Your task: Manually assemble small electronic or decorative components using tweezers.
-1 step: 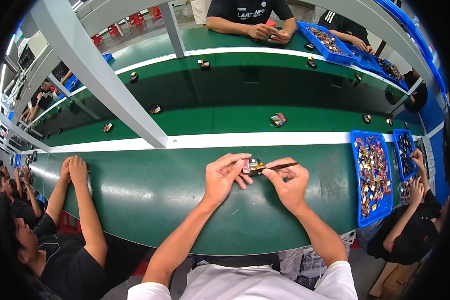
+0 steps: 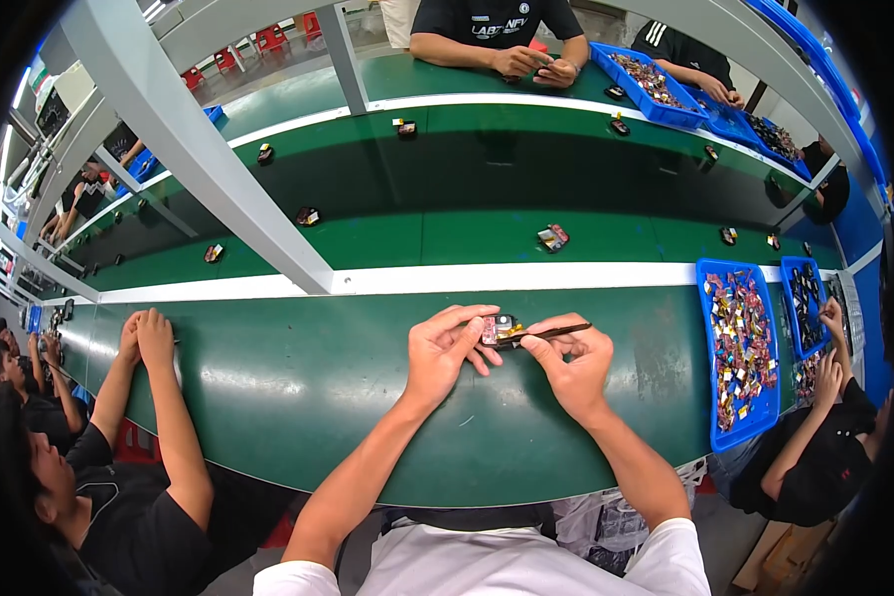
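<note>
Over the green bench top, my left hand [image 2: 445,353] is closed around the edges of a small black-cased electronic unit [image 2: 499,328]. Its open face shows a reddish part, a round dark part and a bit of yellow. From the right, my right hand [image 2: 574,358] pinches slim black tweezers [image 2: 564,329] between thumb and fingers. The tips reach the lower edge of the unit beside the yellow piece; whether they grip anything is too small to tell.
To my right lie a blue tray [image 2: 707,397] of small reddish parts and a smaller blue tray [image 2: 801,350] of black pieces. Past a white rail [image 2: 487,278], similar units [image 2: 554,237] sit on a green conveyor belt. A grey post [image 2: 199,149] rises at left. Co-workers sit on both sides and opposite.
My hands, the unit and the tweezers stay in place. At the far right, a co-worker's raised hand has shifted slightly.
</note>
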